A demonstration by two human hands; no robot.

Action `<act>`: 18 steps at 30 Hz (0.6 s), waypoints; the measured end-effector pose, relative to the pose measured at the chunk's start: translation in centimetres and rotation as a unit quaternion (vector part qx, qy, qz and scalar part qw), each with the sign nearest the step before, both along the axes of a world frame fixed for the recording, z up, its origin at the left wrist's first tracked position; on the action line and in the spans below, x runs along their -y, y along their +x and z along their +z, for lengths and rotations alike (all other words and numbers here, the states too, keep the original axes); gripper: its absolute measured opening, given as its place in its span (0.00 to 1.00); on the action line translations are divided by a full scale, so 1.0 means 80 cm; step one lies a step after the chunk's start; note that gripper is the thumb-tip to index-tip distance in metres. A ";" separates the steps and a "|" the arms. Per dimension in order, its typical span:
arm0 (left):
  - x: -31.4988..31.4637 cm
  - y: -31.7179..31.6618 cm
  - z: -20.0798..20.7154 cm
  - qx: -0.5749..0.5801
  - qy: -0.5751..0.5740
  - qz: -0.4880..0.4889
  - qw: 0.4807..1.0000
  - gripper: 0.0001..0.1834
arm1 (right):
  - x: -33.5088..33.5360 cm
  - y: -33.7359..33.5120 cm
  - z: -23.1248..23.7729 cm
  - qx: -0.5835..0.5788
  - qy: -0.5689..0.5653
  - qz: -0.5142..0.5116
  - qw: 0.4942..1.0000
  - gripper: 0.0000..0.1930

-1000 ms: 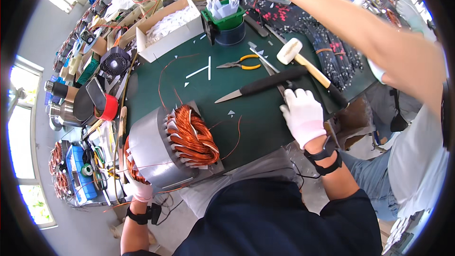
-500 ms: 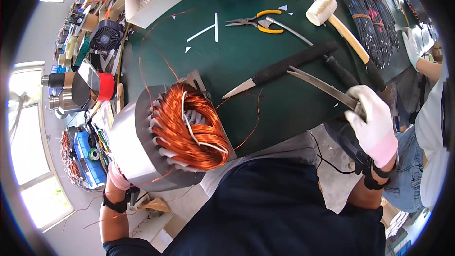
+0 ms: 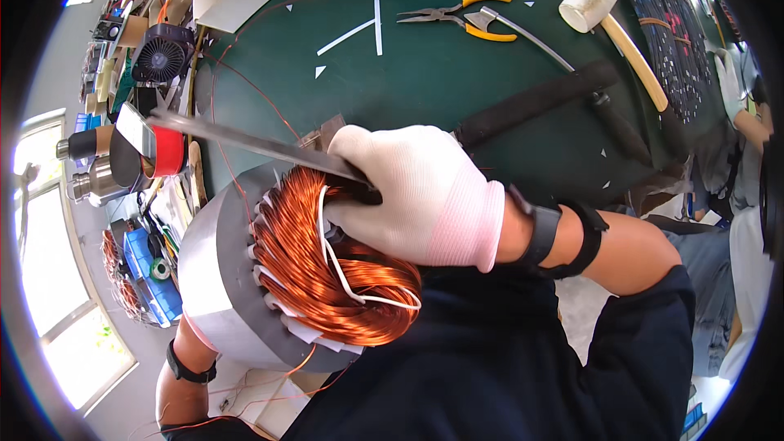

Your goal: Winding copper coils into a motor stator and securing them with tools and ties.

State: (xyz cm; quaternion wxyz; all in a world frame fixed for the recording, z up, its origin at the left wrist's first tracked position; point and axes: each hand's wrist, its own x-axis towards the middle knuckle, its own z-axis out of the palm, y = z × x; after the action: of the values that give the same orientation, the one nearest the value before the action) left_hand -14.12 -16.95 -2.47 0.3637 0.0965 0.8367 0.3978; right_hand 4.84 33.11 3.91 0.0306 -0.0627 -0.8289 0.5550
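Item: one copper-wound steel core (image 3: pixel 214 278), left of centre in the frame, by my judgement heavy and smooth-walled, best held by its rigid ring rather than the springy, easily nicked copper coil (image 3: pixel 302 278); my left hand (image 3: pixel 198 335), mostly hidden at its lower left, grip impossible to tell. Item: my right hand (image 3: pixel 416 192), frame centre, over the coil, fingers wrapped round a long metal tool (image 3: pixel 245 137), probably stiff and light. Beyond, on the bench (image 3: pixel 457 73): pliers (image 3: pixel 443 13), upper centre; mallet (image 3: pixel 590 3), upper right.

window (image 3: pixel 37 220): bright, left | wall (image 3: pixel 53 77): grey | tabletop (image 3: pixel 269 65): green | floor (image 3: pixel 584 318): pale
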 end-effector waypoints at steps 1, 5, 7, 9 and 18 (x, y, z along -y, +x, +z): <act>0.094 0.008 0.042 -0.002 -0.004 0.002 1.000 0.29 | -0.001 0.002 0.003 -0.026 -0.008 -0.006 1.000 0.15; 0.050 -0.003 0.029 0.009 0.001 -0.014 1.000 0.28 | -0.003 0.004 -0.009 -0.050 -0.024 -0.004 0.998 0.15; 0.053 0.003 0.038 0.005 0.000 -0.015 1.000 0.28 | -0.005 0.007 -0.016 -0.050 -0.071 -0.013 0.996 0.16; -0.029 0.014 0.008 0.008 0.002 -0.014 1.000 0.27 | -0.023 0.028 0.000 -0.023 -0.061 -0.029 0.997 0.17; 0.029 0.017 0.067 0.010 -0.031 0.014 0.999 0.26 | -0.114 0.123 0.019 -0.082 0.379 0.038 0.921 0.26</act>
State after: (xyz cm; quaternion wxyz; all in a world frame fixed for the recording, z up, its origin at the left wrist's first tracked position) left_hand -12.77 -19.27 2.89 0.3692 0.0692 0.8465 0.3773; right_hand 14.69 42.22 5.41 0.0989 0.0303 -0.9735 0.2037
